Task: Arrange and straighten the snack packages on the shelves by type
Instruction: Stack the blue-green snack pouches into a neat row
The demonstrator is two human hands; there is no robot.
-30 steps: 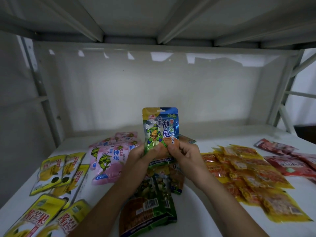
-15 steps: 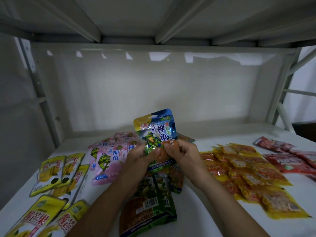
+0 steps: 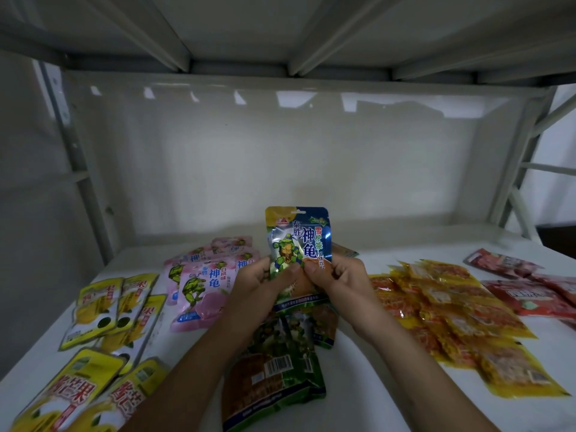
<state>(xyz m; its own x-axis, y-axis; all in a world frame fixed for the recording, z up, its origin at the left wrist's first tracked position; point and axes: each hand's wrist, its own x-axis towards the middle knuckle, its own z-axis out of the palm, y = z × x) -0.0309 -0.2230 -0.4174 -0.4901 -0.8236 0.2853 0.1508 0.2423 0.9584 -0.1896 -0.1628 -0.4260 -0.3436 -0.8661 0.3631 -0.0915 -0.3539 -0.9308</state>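
1. The lower part of the blue and yellow foil pouch printed with a green turtle (image 3: 297, 241) is hidden behind both hands; only its upper half, with the large characters, reads clearly.
2. A second pack edge (image 3: 344, 249) peeks out behind the held pouch on the right; too little shows to tell its kind.
3. The dark green glossy packs with a barcode (image 3: 274, 366) lie under and between the forearms, partly covered, their print murky in the dim light.
4. The yellow mango-print pouches (image 3: 103, 310) at the left run off the bottom edge of the view, and the red flat packets (image 3: 526, 294) at the right are cut by the right edge.
5. The left hand (image 3: 260, 288) grips the held pouch's lower left, thumb pressed on the front near the turtle, fingers curled behind.
6. The right hand (image 3: 341, 280) pinches the pouch's lower right, thumb on the front and curled fingers behind it.
7. The two thumbs nearly meet at the middle of the pouch, which stands upright, face toward the camera, raised above the white shelf board (image 3: 358, 353).
8. The pink turtle-print pouches (image 3: 205, 282) lie in an overlapping pile just left of the left hand.
9. The yellow-edged clear packets of reddish-orange snack (image 3: 452, 316) lie spread in loose overlapping rows to the right of the right forearm, with the red packets beyond them.
10. The pale back wall of the shelf bay (image 3: 280, 157) carries bright reflections near its top.
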